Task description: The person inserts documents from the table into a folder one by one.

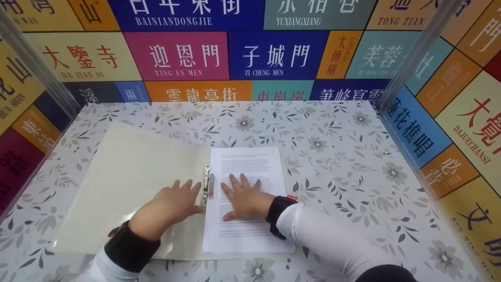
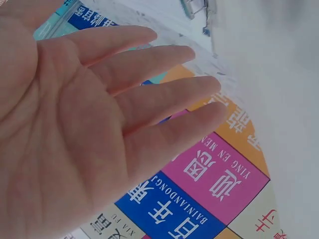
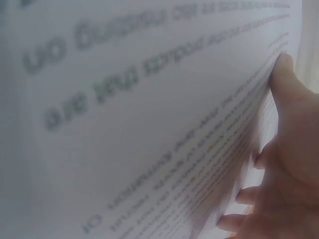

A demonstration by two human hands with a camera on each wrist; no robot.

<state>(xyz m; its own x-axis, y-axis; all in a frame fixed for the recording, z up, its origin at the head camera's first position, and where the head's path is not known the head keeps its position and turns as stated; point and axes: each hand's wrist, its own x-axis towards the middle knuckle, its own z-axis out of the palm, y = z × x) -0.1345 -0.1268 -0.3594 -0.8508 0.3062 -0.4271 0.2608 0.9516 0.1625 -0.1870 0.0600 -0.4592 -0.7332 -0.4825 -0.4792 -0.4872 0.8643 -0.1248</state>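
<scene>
An open folder (image 1: 129,172) with a pale cream cover lies on the table. On its right half sits a stack of printed paper (image 1: 250,237), beside a metal clip (image 1: 206,184) along the folder's spine. My right hand (image 1: 246,199) rests on the paper with fingers spread; in the right wrist view its fingertips meet the printed page (image 3: 149,119). My left hand (image 1: 168,207) is over the left cover near the clip, its fingers extended and its palm (image 2: 65,134) bare in the left wrist view.
The table (image 1: 344,164) has a white cloth with grey flowers and leaves. Colourful panels with large printed characters (image 1: 188,55) stand at the back and both sides. Clear upright strips (image 1: 411,58) mark the corners. Both wrists wear black bands (image 1: 133,246).
</scene>
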